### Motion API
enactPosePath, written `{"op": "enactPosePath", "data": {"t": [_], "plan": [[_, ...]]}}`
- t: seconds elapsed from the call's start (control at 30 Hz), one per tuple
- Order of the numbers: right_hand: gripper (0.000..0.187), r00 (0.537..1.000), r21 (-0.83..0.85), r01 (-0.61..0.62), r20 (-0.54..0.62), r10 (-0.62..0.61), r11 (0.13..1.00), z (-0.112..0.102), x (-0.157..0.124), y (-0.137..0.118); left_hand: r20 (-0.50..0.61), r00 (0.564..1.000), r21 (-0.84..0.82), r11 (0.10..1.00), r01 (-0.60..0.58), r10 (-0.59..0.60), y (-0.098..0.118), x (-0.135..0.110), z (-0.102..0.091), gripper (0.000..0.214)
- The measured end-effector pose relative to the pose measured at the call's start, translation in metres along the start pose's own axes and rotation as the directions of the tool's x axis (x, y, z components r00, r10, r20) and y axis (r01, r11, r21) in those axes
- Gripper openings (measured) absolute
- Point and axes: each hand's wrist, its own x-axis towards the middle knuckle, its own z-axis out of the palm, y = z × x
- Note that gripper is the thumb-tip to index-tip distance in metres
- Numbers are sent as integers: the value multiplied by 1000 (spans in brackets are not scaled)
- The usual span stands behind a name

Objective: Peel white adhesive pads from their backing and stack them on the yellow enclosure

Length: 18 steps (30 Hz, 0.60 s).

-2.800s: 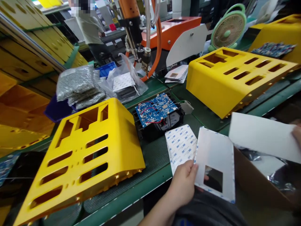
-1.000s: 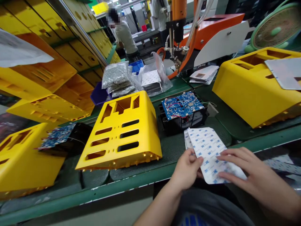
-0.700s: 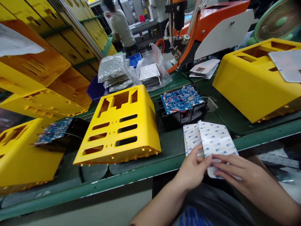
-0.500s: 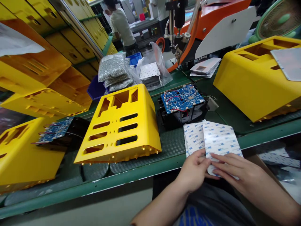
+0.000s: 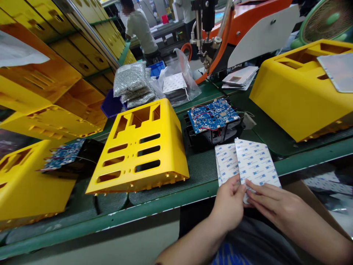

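Note:
Two white liner sheets printed with blue 3M marks sit at the table's front edge. The left one [image 5: 227, 164] lies partly under the right one [image 5: 256, 163]. My left hand [image 5: 230, 208] pinches their lower edge. My right hand [image 5: 271, 204] is close beside it, fingers on the lower corner of the upper sheet. Just beyond the sheets stands a blue circuit board [image 5: 213, 115] on a black base [image 5: 212, 135]. A yellow slotted metal cover [image 5: 143, 154] lies to the left of my hands.
A second yellow cover [image 5: 298, 92] at the right carries a flat sheet [image 5: 338, 71]. Behind are a bag of grey granules [image 5: 129, 79], a plastic bag of sheets [image 5: 174, 82] and an overhead orange-hosed machine [image 5: 206, 33]. A cardboard box [image 5: 311, 195] sits low right. A co-worker [image 5: 139, 33] stands beyond.
The view has swung left and up since the oldest frame. The two printed sheets have fanned apart, and my hands have come together at their lower edge.

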Motion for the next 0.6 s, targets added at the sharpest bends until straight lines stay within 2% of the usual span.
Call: {"op": "enactPosePath", "data": {"t": [0.07, 0.13, 0.37, 0.43, 0.47, 0.5, 0.6], "plan": [[33, 1000, 1, 12, -26, -12, 1000, 4, -1, -2, -17, 1000, 22, 1000, -10, 11, 1, -1, 2, 44], [28, 999, 15, -25, -38, 26, 1000, 9, -3, -3, -30, 999, 25, 999, -29, 30, 0, -1, 3, 41], [17, 971, 181, -235, 10, 237, 955, 17, -4, -8, 2, 998, -38, 998, -59, 59, -7, 2, 4, 45], [12, 941, 232, -325, -18, 338, 917, 12, -3, -5, 16, 998, -27, 998, -59, 59, -7, 3, 3, 46], [11, 904, 263, -406, -24, 426, 875, 9, -4, 0, 18, 999, -8, 999, -49, 49, -7, 4, 2, 45], [13, 844, 284, -509, -19, 535, 813, 4, -7, 9, 14, 999, 23, 999, -38, 38, -7, 4, 0, 45], [23, 554, 228, -806, -37, 832, 547, -18, -32, 51, -2, 1000, 151, 988, -20, 20, -8, 4, -5, 40]]}}
